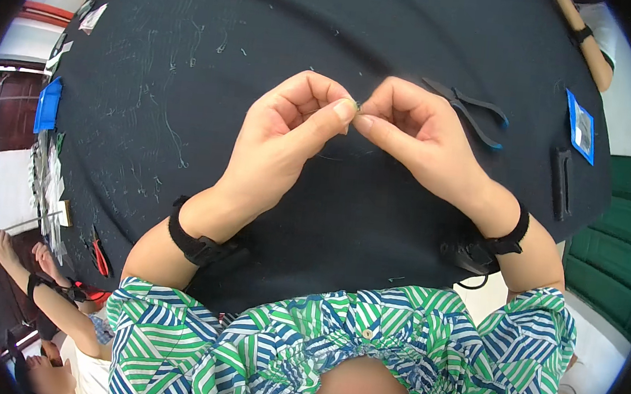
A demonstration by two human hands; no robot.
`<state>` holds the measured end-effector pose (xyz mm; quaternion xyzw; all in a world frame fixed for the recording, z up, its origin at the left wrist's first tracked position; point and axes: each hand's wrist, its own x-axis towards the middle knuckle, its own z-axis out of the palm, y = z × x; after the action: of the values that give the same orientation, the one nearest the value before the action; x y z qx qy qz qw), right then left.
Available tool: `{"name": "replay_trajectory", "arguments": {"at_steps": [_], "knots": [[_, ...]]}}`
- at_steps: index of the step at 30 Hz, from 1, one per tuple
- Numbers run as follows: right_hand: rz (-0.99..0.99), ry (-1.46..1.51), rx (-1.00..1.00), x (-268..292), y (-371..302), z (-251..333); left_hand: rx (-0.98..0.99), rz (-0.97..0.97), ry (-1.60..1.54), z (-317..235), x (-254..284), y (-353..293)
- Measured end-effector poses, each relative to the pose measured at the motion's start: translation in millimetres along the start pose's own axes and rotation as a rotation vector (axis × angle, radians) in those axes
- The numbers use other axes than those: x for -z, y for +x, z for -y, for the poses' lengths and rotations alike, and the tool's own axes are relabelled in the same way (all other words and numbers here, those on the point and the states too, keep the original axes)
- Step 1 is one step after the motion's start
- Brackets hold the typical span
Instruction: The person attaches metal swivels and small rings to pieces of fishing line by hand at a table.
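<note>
My left hand (280, 130) and my right hand (430, 136) meet fingertip to fingertip above the black cloth. Both thumbs are pressed against the index fingers in a pinch. Between them shows a tiny greenish piece (358, 106), too small to name and mostly covered by the fingertips. A faint thin strand seems to hang below my left fingers. Just beyond my right hand lie pliers (456, 95) with blue-tipped handles, their jaws partly behind the knuckles.
Loose thin threads (174, 136) are scattered over the cloth at left. Red-handled pliers (100, 255) lie near the left edge, a blue packet (48, 104) farther up. At right are another blue packet (581, 127) and a black bar-shaped thing (560, 184). Other people's arms (589, 48) show around the table.
</note>
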<state>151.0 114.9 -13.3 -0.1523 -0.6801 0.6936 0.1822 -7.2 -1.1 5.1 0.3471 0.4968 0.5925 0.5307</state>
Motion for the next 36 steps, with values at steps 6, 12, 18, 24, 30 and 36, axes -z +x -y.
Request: {"name": "replay_trajectory", "arguments": {"at_steps": [6,12,18,24,30,36], "knots": [[-0.045,-0.127,0.059,-0.6,-0.4,3.1,-0.002,-0.057,-0.047,4.4,1.9,0.7],[-0.06,0.11,0.049,4.3,3.3,1.2,0.013,-0.035,-0.084,3.8,2.5,2.0],[-0.072,0.126,0.055,8.2,5.3,-1.3,0.037,-0.009,-0.028,-0.2,-0.6,1.1],[-0.085,0.191,-0.051,3.9,5.8,-1.2,0.018,-0.033,-0.003,0.7,-1.4,-0.8],[-0.096,0.248,-0.074,-3.0,3.3,-7.3,0.02,-0.02,-0.083,0.7,-0.3,0.7],[-0.035,-0.012,0.058,-5.8,-2.9,-2.3,-0.006,-0.056,-0.104,2.9,-0.9,2.3]]}}
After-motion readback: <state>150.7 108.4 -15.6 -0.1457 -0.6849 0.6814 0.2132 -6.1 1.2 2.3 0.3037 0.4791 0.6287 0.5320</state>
